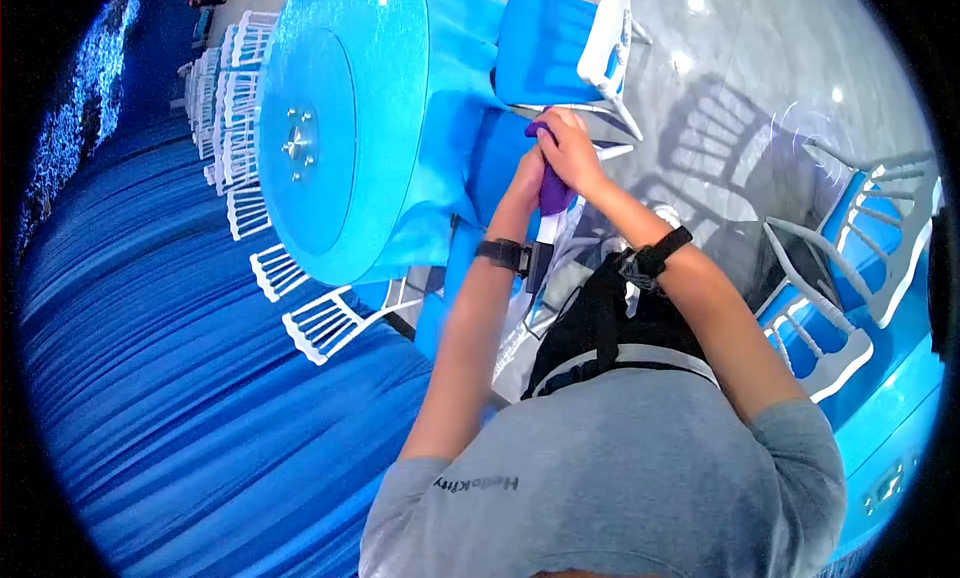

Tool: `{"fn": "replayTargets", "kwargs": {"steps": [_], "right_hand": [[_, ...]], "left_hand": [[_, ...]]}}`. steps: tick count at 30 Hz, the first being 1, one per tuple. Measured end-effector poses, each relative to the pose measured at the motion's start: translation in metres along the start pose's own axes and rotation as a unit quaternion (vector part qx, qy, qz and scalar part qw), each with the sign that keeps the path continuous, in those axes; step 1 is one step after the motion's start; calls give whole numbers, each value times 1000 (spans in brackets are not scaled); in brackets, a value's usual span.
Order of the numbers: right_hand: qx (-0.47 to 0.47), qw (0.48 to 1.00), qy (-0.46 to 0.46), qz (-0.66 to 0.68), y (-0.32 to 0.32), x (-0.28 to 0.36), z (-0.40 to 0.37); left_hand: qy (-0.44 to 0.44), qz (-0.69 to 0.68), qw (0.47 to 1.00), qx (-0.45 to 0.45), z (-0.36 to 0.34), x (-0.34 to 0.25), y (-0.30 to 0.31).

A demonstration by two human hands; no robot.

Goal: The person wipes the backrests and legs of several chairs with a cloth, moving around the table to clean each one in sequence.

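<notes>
A purple cloth is bunched between my two hands, over the top of a white chair back. My right hand is closed on the cloth's upper part, with some purple showing above the fingers. Close beside it, my left hand grips the cloth from the left; its fingers are partly hidden. This chair's blue seat shows beyond my hands, against the table.
A round table with a blue cover and turntable stands ahead on the left. Another white chair is just past my hands. White chairs stand at right, and a row of chairs lines the table's far side.
</notes>
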State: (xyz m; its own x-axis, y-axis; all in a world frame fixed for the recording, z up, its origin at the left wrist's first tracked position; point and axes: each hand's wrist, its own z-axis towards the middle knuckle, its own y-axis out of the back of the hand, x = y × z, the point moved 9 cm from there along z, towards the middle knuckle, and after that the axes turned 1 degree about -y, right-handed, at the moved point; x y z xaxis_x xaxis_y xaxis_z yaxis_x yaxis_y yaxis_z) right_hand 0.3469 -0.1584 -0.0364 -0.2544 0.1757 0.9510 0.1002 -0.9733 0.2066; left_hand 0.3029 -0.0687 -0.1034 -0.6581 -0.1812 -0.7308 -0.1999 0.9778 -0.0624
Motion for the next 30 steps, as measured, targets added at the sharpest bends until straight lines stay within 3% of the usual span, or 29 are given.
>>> {"fn": "replayTargets", "kwargs": {"steps": [1,3,4,5,7,9,13,15,16,17,19,20,21,22,23,25,27,29,30], "right_hand": [[-4,1000,2,-4,0,-6,4],[44,965,-153,208,-16,-51,9],[64,946,-180,263,-19,-60,12],[93,956,-190,204,-15,-67,14],[108,892,-323,298,-31,-98,3],[91,859,-380,330,-32,-104,-8],[53,879,-297,370,-20,-68,-21],[42,924,-261,278,-6,-32,-32],[46,931,-298,208,-9,-53,-40],[44,953,-247,170,-11,-61,-39],[73,975,-200,56,-11,-66,-46],[77,981,-172,36,-13,-69,-48],[69,977,-203,-1,2,-21,-59],[91,970,-227,-21,-1,-24,-64],[111,960,-252,-39,-4,-32,-71],[80,970,-204,-105,0,-18,-84],[71,972,-181,-131,0,-1,-98],[21,962,-156,-221,6,-1,-111],[22,965,-161,-206,6,-2,-115]], "left_hand": [[-11,-9,1000,-17,9,2,7],[-31,13,999,-20,18,-2,6],[-54,54,997,-9,14,-14,-4],[-79,97,992,2,9,-25,-13],[-231,303,924,-40,11,-46,-15],[-259,349,899,-59,-2,-46,-18],[-253,359,898,-3,-16,-32,-20],[-319,316,891,61,-14,-25,-22],[-262,337,902,71,-32,-30,-27],[-203,356,908,83,-52,-33,-30],[-215,295,919,150,-49,-15,-28],[-246,330,895,172,-52,-10,-27],[-276,365,868,192,-49,1,-26],[-218,363,887,186,-34,23,-16],[-316,389,841,202,-22,34,-16],[-183,552,799,152,-78,15,-10],[-260,543,773,197,-96,12,-17],[-247,533,790,176,-95,18,-10],[-250,533,791,166,-99,19,-6]]}}
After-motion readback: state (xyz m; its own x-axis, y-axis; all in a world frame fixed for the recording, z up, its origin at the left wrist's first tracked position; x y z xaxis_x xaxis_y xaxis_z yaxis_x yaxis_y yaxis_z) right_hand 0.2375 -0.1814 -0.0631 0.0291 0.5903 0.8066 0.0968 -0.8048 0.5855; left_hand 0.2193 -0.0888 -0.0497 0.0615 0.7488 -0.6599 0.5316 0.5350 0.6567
